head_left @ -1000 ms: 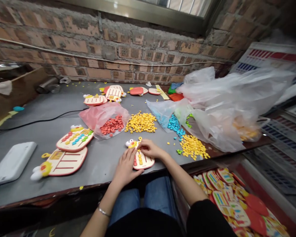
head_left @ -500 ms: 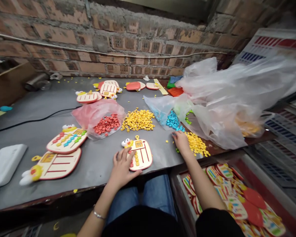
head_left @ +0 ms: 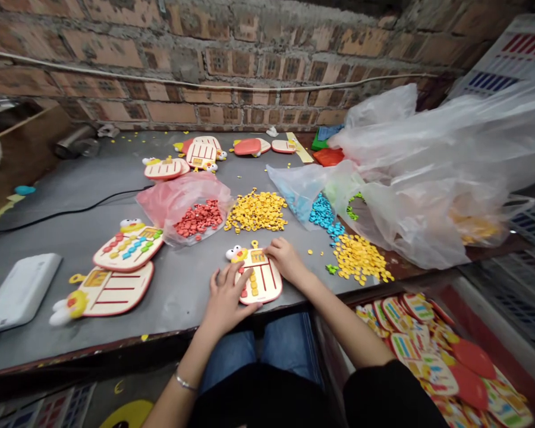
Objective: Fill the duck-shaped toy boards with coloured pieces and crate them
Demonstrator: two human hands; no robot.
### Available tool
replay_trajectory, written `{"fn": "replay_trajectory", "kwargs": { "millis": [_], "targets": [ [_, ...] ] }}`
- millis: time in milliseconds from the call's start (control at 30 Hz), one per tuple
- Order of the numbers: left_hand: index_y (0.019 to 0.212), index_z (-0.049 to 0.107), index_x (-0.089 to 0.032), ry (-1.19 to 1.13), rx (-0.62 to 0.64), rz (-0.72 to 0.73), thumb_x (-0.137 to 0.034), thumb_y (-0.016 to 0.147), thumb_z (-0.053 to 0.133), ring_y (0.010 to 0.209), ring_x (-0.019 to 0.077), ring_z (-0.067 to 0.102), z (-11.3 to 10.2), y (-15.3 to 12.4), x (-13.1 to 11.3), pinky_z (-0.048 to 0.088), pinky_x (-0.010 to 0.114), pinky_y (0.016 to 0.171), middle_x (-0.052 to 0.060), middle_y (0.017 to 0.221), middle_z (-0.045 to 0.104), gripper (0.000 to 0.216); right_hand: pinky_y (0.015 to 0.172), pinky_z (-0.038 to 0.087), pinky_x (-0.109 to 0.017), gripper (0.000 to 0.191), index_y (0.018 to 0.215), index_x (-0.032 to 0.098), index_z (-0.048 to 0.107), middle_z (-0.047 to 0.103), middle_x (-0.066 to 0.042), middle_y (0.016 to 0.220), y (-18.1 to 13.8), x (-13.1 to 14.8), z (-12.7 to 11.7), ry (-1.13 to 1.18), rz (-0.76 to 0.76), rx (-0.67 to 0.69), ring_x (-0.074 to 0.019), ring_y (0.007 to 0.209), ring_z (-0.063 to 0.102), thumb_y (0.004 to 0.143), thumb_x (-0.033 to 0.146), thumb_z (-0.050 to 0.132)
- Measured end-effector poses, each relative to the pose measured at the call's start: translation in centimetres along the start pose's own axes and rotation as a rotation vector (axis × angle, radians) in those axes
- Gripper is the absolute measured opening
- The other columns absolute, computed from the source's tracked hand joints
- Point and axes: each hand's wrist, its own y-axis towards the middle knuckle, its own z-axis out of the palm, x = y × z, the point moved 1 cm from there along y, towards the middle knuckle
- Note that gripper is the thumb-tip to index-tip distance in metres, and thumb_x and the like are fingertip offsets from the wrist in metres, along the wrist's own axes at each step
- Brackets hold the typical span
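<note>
A cream toy board (head_left: 267, 284) with a red rim, a yellow duck-like head and bulging eyes lies at the table's front edge. Red and yellow bead pieces fill its left slots; two slots to the right show bare. My left hand (head_left: 226, 297) holds it, fingers over its left side and thumb along the lower edge. My right hand (head_left: 286, 259) is closed in a pinch at the board's upper right; its fingertips hide whatever is between them. Beyond lie yellow pieces (head_left: 256, 212), red pieces (head_left: 200, 219) on a pink bag, and blue pieces (head_left: 323, 211).
Another yellow heap (head_left: 361, 258) lies at right, with clear plastic bags (head_left: 428, 148) behind it. On the left are a beaded board (head_left: 125, 249) overlapping a second board (head_left: 111, 297), and a white box (head_left: 20, 291). A crate of boards (head_left: 432, 351) stands low at right.
My right hand has moved left from the blue pieces to the upper right of the toy board. My left hand stays on the board. The view has shifted slightly.
</note>
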Motion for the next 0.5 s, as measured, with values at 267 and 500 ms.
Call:
{"fn": "replay_trajectory", "kwargs": {
  "millis": [267, 500],
  "targets": [
    [0.135, 0.046, -0.026, 0.016, 0.03, 0.015, -0.052, 0.074, 0.066, 0.132, 0.0327, 0.036, -0.1, 0.1, -0.1, 0.012, 0.059, 0.111, 0.011, 0.147, 0.041, 0.069, 0.069, 0.04, -0.028, 0.015, 0.087, 0.016, 0.068, 0.052, -0.003, 0.076, -0.8, -0.5, -1.3, 0.087, -0.058, 0.108, -0.0174, 0.076, 0.047, 0.091, 0.012, 0.054],
    [0.136, 0.046, -0.027, 0.035, 0.011, 0.02, -0.05, 0.075, 0.067, 0.133, 0.0331, 0.037, -0.2, -0.1, -0.4, 0.01, 0.061, 0.112, 0.01, 0.147, 0.042, 0.069, 0.071, 0.04, -0.028, 0.017, 0.084, 0.016, 0.066, 0.051, -0.003, 0.077, -0.9, 0.2, -2.1, 0.091, -0.045, 0.2, -0.0167, 0.077, 0.048, 0.09, 0.008, 0.052]
  ]
}}
